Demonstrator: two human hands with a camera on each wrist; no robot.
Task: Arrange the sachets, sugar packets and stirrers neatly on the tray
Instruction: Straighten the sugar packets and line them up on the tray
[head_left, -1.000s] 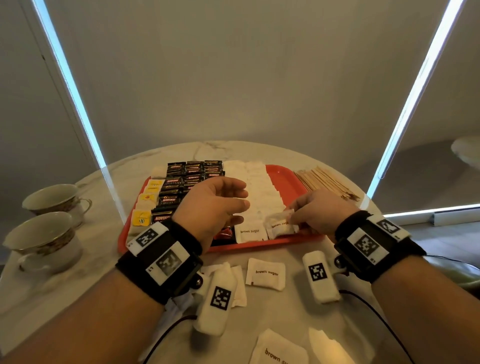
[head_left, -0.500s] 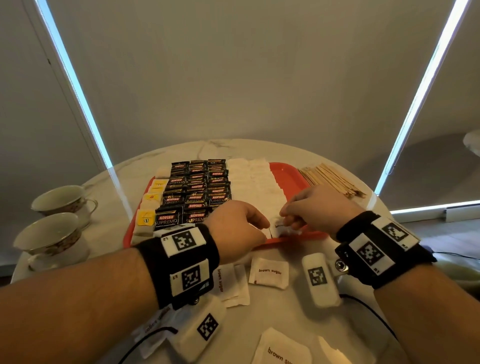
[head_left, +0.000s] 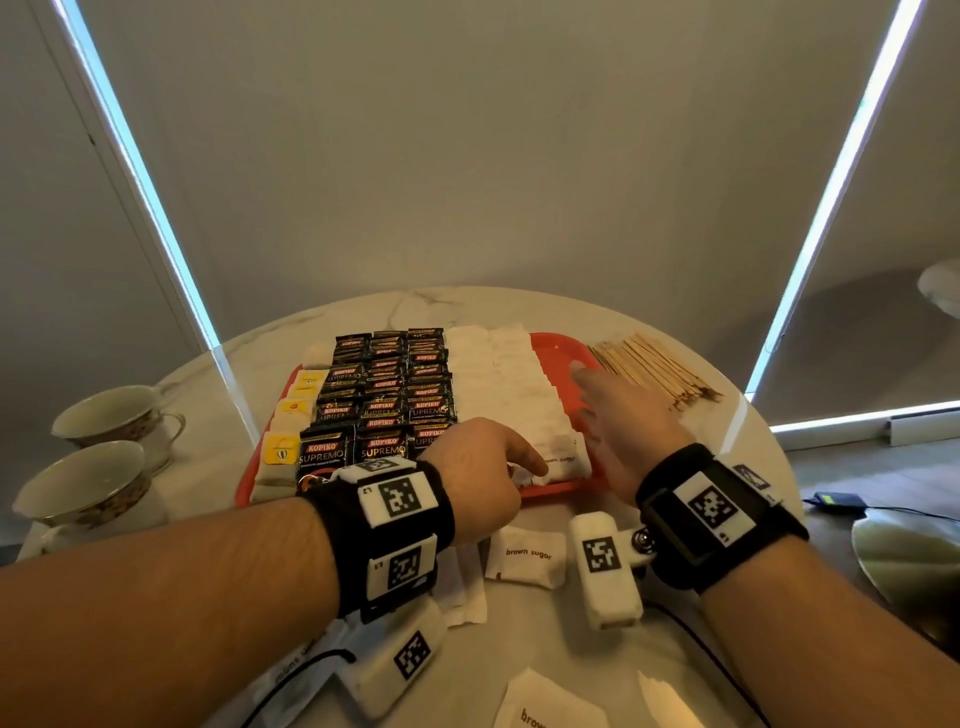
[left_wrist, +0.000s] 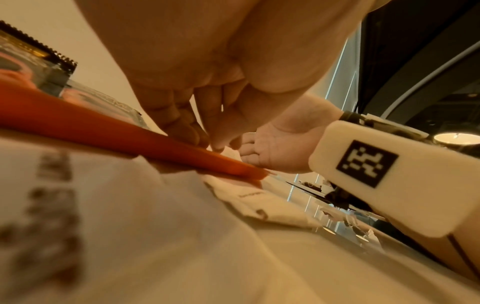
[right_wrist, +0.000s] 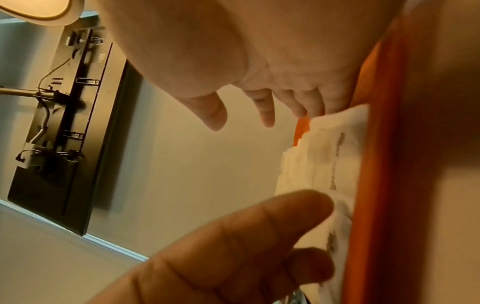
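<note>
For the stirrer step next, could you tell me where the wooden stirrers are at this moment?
In the head view, the wooden stirrers lie in a pile on the table, off the red tray's far right corner, just beyond the right hand.

The red tray (head_left: 563, 347) sits flat on the table. On it, dark coffee sachets (head_left: 387, 402) lie in three neat rows. Yellow and white sachets (head_left: 291, 415) line the tray's left side. White sugar packets (head_left: 506, 387) overlap in two rows right of the dark ones. Wooden stirrers (head_left: 652, 371) lie in a pile just right of the tray. A loose brown sugar packet (head_left: 525, 556) lies flat in front of the tray.
</note>
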